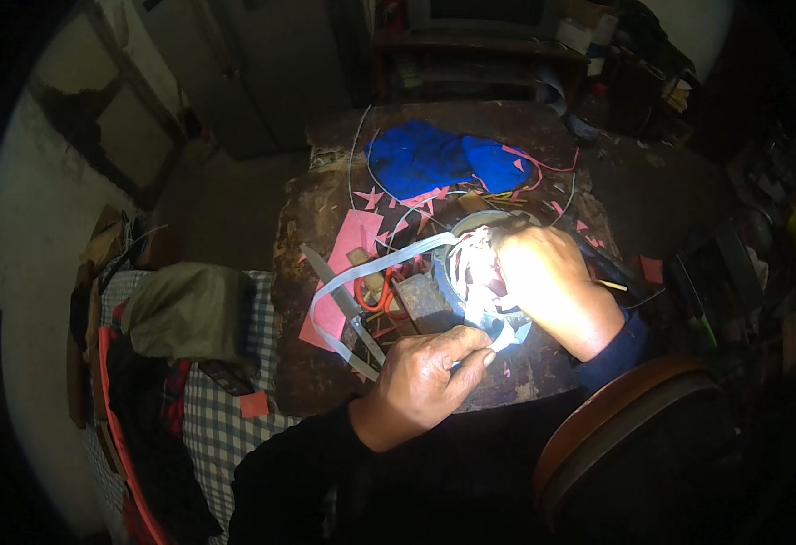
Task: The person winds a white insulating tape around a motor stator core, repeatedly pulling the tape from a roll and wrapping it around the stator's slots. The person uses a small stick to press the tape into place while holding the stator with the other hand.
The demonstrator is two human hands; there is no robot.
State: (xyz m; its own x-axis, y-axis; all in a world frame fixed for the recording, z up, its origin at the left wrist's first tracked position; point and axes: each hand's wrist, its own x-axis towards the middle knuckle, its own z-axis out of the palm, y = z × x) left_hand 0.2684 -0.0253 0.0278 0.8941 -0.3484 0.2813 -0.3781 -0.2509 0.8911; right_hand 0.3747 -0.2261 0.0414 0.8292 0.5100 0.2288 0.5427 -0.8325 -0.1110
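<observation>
My left hand (427, 380) is closed, pinching a pale strip end (505, 339) between thumb and forefinger. Just beyond it, a round blue-grey container (443, 277) holds a tangle of pale and dark red strips (472, 268). Over its right side my right hand (548, 277) is curled, brightly lit; glare hides what its fingers grip. A long pale grey band (359, 270) runs from the container's top, loops left and comes back toward my left wrist. A small grey block-like piece (423, 302) lies between the container and orange-handled scissors (375, 291).
A knife (351, 304) lies across a pink sheet (352, 238) on the worn dark table (305, 204). Farther back are blue cloth (434, 159), pink scraps and thin looping wires. A green bag (189, 312) sits on checked cloth (212, 431) at left. A brown round-edged seat (598, 420) stands lower right.
</observation>
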